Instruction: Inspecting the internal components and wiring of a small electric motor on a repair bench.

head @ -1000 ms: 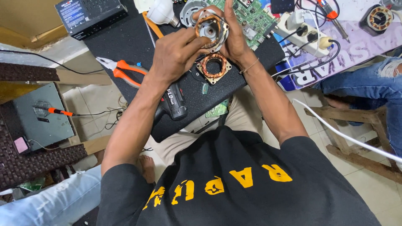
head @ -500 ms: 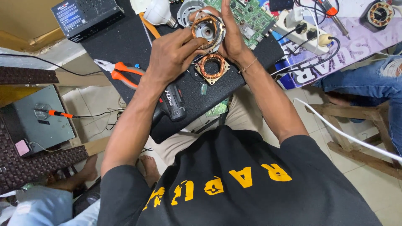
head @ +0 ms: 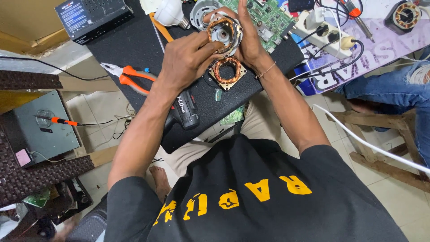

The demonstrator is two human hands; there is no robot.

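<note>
**Copper windings exposed to your fingertips**

You hold the round motor housing (head: 224,31) above the black tabletop (head: 134,45), left hand (head: 188,60) pinching its near rim, right hand (head: 248,38) cupped behind it. Press carelessly and you may nick the copper coil. Let it slip, and it likely lands on the square stator (head: 227,71) directly below, or knocks the green circuit board (head: 268,18) just beside.

A pale tiled floor (head: 394,197) occupies 4 o'clock, a wooden stool frame (head: 371,134) stands at 3 o'clock, brown woven mats (head: 27,80) lie at 9 o'clock, all under even diffuse light.
</note>
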